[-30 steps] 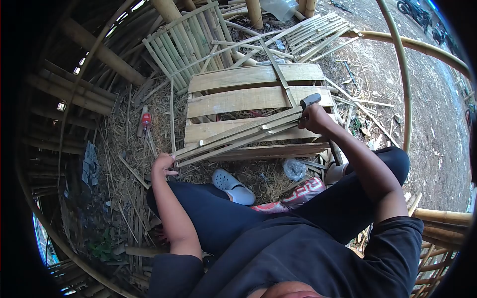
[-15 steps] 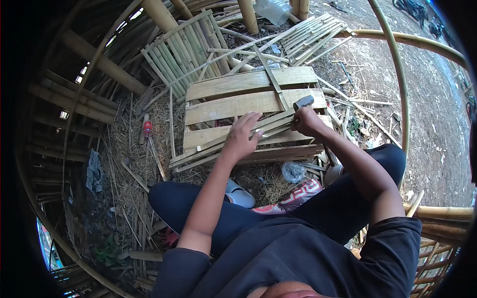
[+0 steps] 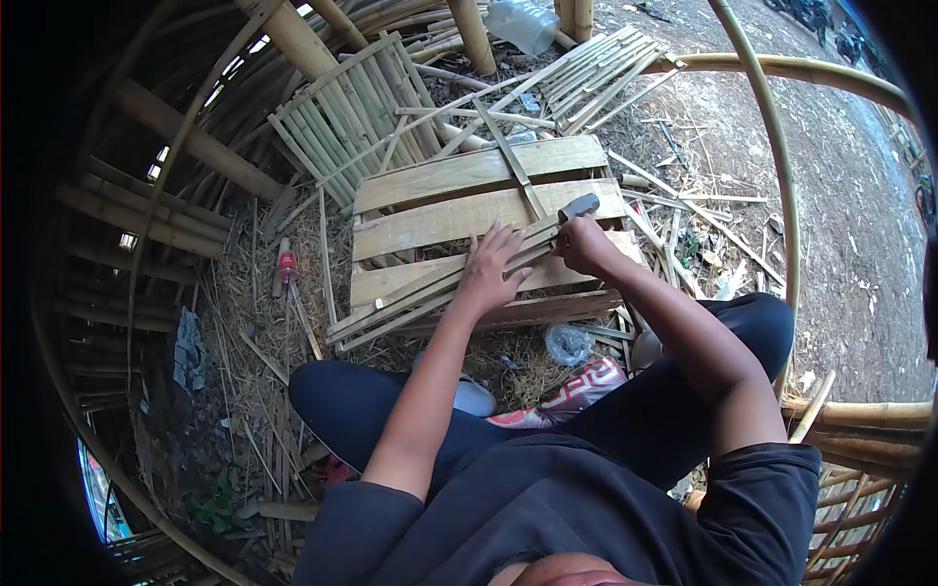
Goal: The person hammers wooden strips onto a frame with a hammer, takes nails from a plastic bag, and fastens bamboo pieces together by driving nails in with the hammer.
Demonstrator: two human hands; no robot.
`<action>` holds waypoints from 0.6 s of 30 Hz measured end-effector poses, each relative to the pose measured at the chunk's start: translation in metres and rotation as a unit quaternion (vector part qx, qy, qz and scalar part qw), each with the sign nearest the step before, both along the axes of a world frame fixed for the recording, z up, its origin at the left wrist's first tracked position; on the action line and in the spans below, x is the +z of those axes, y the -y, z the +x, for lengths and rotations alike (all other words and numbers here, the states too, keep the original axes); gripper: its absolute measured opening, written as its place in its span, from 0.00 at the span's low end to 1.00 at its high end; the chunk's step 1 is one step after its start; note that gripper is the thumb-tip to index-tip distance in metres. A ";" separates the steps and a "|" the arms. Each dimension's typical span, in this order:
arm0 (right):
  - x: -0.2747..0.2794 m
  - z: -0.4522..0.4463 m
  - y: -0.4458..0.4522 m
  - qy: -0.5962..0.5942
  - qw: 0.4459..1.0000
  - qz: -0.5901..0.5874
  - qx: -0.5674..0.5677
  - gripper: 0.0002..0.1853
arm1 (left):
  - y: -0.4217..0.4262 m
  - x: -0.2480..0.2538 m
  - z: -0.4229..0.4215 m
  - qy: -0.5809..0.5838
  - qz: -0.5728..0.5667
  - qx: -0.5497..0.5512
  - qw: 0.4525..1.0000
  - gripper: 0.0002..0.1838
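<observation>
Here, right grip (image 3: 584, 246) closed round hammer (image 3: 578, 207), left grip (image 3: 491, 269) spread over strips (image 3: 415, 302), clear jug (image 3: 525, 25), contents unclear

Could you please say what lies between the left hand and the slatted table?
Bamboo strips lie between the left hand and the slatted table, in the head view.

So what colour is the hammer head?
The hammer head is dull grey; it shows best in the head view.

Dull grey metal on the hammer head (image 3: 581, 206), matt bamboo in the split strips (image 3: 435, 283), pale, raw-looking wood across the table (image 3: 430, 225)! Glossy clear plastic on the large bottle (image 3: 525, 25), crinkled shiny film in the bag (image 3: 568, 344), soft matt dark cloth on the shirt (image 3: 562, 498).
</observation>
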State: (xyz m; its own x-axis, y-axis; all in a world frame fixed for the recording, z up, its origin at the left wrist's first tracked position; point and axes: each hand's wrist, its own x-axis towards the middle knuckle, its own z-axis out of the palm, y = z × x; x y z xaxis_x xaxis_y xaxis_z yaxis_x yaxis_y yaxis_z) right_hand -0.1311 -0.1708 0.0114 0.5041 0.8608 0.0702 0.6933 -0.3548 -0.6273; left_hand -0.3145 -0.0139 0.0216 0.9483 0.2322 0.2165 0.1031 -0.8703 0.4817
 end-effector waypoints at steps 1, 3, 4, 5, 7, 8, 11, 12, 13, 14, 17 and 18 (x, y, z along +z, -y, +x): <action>0.001 -0.001 -0.001 -0.011 1.000 -0.018 -0.003 0.08 | -0.008 0.006 -0.005 -0.006 -0.014 0.038 0.999 0.32; 0.003 0.001 -0.003 -0.012 0.999 -0.039 -0.010 0.07 | -0.038 0.015 -0.022 -0.018 -0.018 0.125 0.992 0.31; 0.000 0.000 -0.004 -0.005 0.999 -0.042 -0.015 0.07 | -0.056 0.020 -0.033 -0.022 -0.009 0.157 0.987 0.30; -0.002 0.000 -0.004 0.001 0.999 -0.046 -0.018 0.07 | -0.071 0.024 -0.044 -0.033 0.008 0.194 0.980 0.28; 0.003 0.001 -0.002 -0.003 0.999 -0.038 -0.001 0.07 | -0.109 0.018 -0.075 -0.033 -0.043 0.175 0.983 0.27; 0.006 0.003 -0.002 -0.004 0.999 -0.032 0.007 0.08 | -0.119 0.015 -0.084 -0.031 -0.066 0.165 0.984 0.26; 0.023 0.002 -0.003 0.021 0.998 -0.059 0.011 0.08 | -0.094 0.040 -0.106 0.019 -0.089 0.135 0.987 0.25; 0.041 -0.001 -0.001 0.035 0.996 -0.077 0.007 0.08 | -0.088 0.038 -0.109 0.013 -0.089 0.137 0.986 0.25; 0.054 -0.004 0.001 -0.004 0.998 -0.053 -0.032 0.04 | -0.081 0.035 -0.112 0.007 -0.091 0.138 0.986 0.25; 0.065 -0.005 0.005 0.014 1.000 -0.022 -0.014 0.08 | -0.075 0.030 -0.113 0.000 -0.096 0.138 0.986 0.25; 0.077 -0.014 0.016 -0.200 0.977 0.070 0.006 0.17 | -0.057 0.023 -0.107 0.021 -0.077 0.131 0.988 0.25; 0.083 -0.022 0.017 -0.251 0.966 0.060 0.008 0.15 | -0.051 0.027 -0.102 0.033 -0.069 0.124 0.989 0.26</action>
State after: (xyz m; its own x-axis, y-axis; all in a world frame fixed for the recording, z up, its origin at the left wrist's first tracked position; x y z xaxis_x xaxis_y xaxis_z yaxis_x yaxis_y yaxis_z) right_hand -0.1532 -0.1883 0.0946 0.4876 0.8693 -0.0805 0.2960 -0.2514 -0.9215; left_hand -0.4170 0.0376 0.0487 0.8438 0.4868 0.2259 0.2692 -0.7481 0.6066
